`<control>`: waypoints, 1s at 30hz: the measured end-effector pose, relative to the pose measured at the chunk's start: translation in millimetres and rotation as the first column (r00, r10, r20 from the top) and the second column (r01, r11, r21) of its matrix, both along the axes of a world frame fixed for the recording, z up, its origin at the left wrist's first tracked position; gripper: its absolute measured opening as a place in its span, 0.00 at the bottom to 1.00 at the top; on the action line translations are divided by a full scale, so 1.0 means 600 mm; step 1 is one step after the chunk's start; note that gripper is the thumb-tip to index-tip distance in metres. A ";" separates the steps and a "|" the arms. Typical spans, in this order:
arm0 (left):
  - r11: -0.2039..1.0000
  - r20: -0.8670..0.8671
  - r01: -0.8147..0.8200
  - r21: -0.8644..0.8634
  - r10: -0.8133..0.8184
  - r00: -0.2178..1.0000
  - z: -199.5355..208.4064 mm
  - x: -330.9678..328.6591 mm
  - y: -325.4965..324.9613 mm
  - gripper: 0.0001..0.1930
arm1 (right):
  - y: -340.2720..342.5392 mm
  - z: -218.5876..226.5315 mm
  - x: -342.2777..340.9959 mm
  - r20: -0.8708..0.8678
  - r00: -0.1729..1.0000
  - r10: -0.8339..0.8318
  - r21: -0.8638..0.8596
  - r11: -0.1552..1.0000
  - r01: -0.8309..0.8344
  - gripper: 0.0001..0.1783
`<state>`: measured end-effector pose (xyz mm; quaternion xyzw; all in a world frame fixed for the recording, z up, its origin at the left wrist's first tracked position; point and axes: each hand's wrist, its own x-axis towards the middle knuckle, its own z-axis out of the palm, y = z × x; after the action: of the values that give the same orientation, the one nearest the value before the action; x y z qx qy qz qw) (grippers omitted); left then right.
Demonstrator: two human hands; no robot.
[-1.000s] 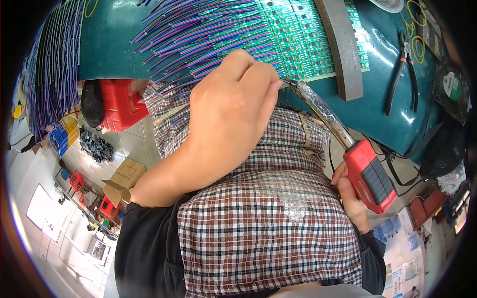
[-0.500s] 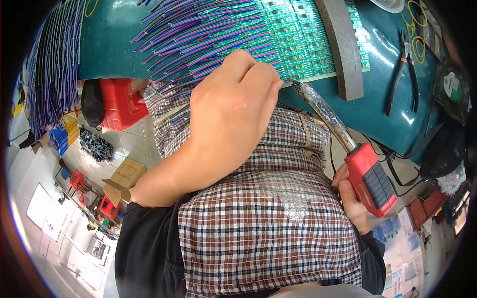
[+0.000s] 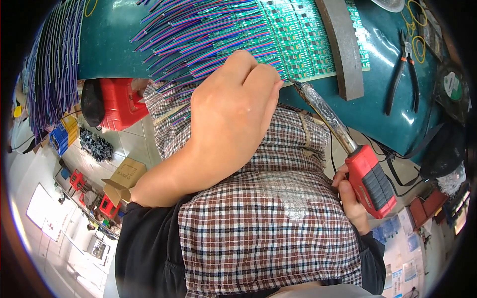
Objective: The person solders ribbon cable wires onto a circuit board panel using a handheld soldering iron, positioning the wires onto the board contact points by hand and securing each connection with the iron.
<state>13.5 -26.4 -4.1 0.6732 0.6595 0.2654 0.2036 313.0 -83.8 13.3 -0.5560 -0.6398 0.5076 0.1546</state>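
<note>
Your right hand [image 3: 352, 201] has its fingers wrapped round the red handle of the soldering iron [image 3: 365, 169]; your left hand [image 3: 231, 109] has its fingers bunched, but its back hides whether they pinch a wire, so you cannot be sure from here. The green circuit boards [image 3: 298, 37] lie just inside the near edge of the table [image 3: 380, 124], their wires [image 3: 213, 52] fanning toward its left side.

The likeliest trouble is a burn – the iron's tip sits just beside your left fingertips, and a small slip of your right wrist could bring them together. A drifting tip might also scorch insulation or bridge neighbouring pads. Some wire ends trail past the near edge over your checked apron [image 3: 268, 223]; a snag there could tug a joint loose, though the metal bar [image 3: 345, 54] should steady the boards.
</note>
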 end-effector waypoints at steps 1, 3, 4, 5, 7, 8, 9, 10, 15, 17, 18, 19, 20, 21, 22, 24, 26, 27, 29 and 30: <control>1.000 -0.001 -0.001 0.001 0.001 1.000 0.000 0.000 0.000 0.04 | 0.001 -0.001 0.000 0.000 1.000 0.000 0.000 1.000 0.000 0.12; 1.000 0.000 -0.001 -0.002 0.001 1.000 -0.001 0.000 0.000 0.04 | 0.005 -0.005 0.002 -0.037 0.999 0.032 0.015 0.999 -0.032 0.12; 1.000 0.000 -0.002 -0.004 0.002 1.000 -0.002 0.000 0.001 0.04 | 0.005 -0.005 0.000 -0.037 0.999 0.032 0.015 0.999 -0.032 0.12; 1.000 -0.001 -0.002 -0.004 0.002 1.000 -0.003 -0.001 0.001 0.04 | 0.005 -0.003 -0.002 -0.034 0.999 0.021 0.012 1.000 -0.020 0.12; 1.000 0.015 0.005 0.006 -0.005 1.000 -0.003 -0.002 0.001 0.04 | 0.006 -0.001 -0.005 -0.031 0.999 0.009 0.011 1.000 -0.009 0.12; 1.000 0.015 0.004 0.006 -0.004 1.000 -0.002 -0.002 0.001 0.04 | 0.007 0.000 -0.006 -0.040 0.999 0.010 0.010 1.000 -0.010 0.12; 1.000 0.017 0.004 0.002 -0.004 1.000 -0.002 -0.002 0.000 0.04 | 0.008 0.000 -0.007 -0.049 0.999 0.012 0.008 1.000 -0.011 0.12; 1.000 0.019 0.003 -0.001 -0.003 1.000 -0.001 -0.002 0.000 0.04 | 0.009 0.001 -0.008 -0.050 0.999 0.012 0.009 1.000 -0.012 0.12; 1.000 0.024 0.004 -0.007 -0.004 1.000 -0.001 -0.002 0.000 0.04 | 0.009 0.001 -0.011 -0.058 0.998 -0.005 -0.006 1.000 0.004 0.12; 1.000 0.022 0.004 -0.013 -0.004 1.000 0.000 -0.002 0.000 0.04 | 0.009 0.002 -0.012 -0.060 0.998 -0.007 -0.021 1.000 0.006 0.12; 1.000 0.026 0.003 -0.012 -0.002 1.000 0.000 -0.002 -0.001 0.04 | 0.010 0.004 -0.012 -0.061 0.998 -0.009 -0.036 0.999 0.007 0.11; 1.000 0.030 0.001 -0.011 -0.001 1.000 0.000 -0.002 -0.001 0.04 | 0.010 0.006 -0.011 -0.061 0.998 -0.008 -0.036 0.999 0.006 0.11; 1.000 0.031 0.001 -0.011 -0.001 1.000 -0.001 -0.002 -0.001 0.04 | 0.009 0.010 -0.009 -0.055 0.998 -0.035 -0.055 0.998 0.032 0.10; 1.000 0.032 0.004 -0.007 -0.004 0.999 -0.002 -0.002 0.000 0.04 | 0.008 0.013 -0.008 -0.048 0.997 -0.061 -0.074 0.996 0.057 0.10; 1.000 0.033 0.006 -0.004 -0.006 0.999 -0.003 -0.002 0.000 0.04 | 0.007 0.015 -0.008 -0.047 0.997 -0.061 -0.074 0.996 0.057 0.10; 1.000 0.034 0.007 0.003 -0.008 0.999 -0.003 -0.002 0.000 0.04 | 0.005 0.019 -0.009 -0.185 0.975 -0.120 -0.217 0.973 0.079 0.13; 1.000 0.034 0.007 0.010 -0.008 0.999 -0.002 -0.002 0.000 0.04 | 0.011 0.022 -0.006 -0.160 0.983 -0.089 -0.227 0.973 0.051 0.16; 1.000 0.032 0.005 -0.002 -0.005 0.999 -0.001 -0.001 0.000 0.04 | 0.012 0.023 -0.005 -0.136 0.989 -0.056 -0.238 0.971 0.022 0.18; 1.000 0.033 0.003 -0.014 -0.002 0.999 -0.001 -0.001 -0.001 0.04 | 0.001 0.017 -0.003 -0.150 0.984 -0.092 -0.241 0.969 0.054 0.20; 1.000 0.033 0.006 -0.016 -0.005 0.999 -0.002 -0.001 -0.001 0.05 | -0.003 0.015 -0.003 -0.164 0.978 -0.129 -0.244 0.966 0.087 0.22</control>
<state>13.0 -27.0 -5.5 0.6690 0.6562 0.2706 0.2204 311.5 -85.6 22.4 -0.5569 -0.5273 0.6183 0.1719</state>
